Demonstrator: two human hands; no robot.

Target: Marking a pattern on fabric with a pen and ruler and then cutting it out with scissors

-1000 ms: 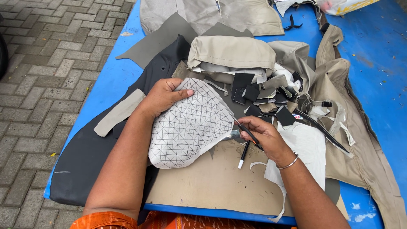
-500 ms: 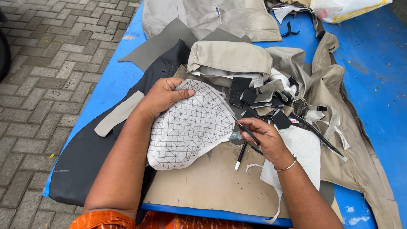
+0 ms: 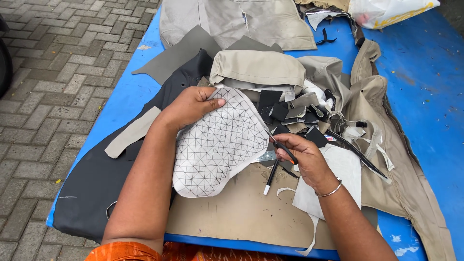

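Two bare hands work over a white, rounded piece of fabric marked with a black diamond grid (image 3: 217, 145), which lies on a tan sheet of leather-like material (image 3: 241, 212) on the blue table (image 3: 425, 96). The left hand (image 3: 191, 106) is spread flat with its fingers pressing the top edge of the white piece, gripping nothing, while the right hand (image 3: 302, 154) is curled closed around black-handled scissors (image 3: 278, 145) whose blades meet the piece's right edge. Just beside them lie a black pen with a white tip (image 3: 270, 176) and a heap of beige and black fabric scraps (image 3: 299, 108).
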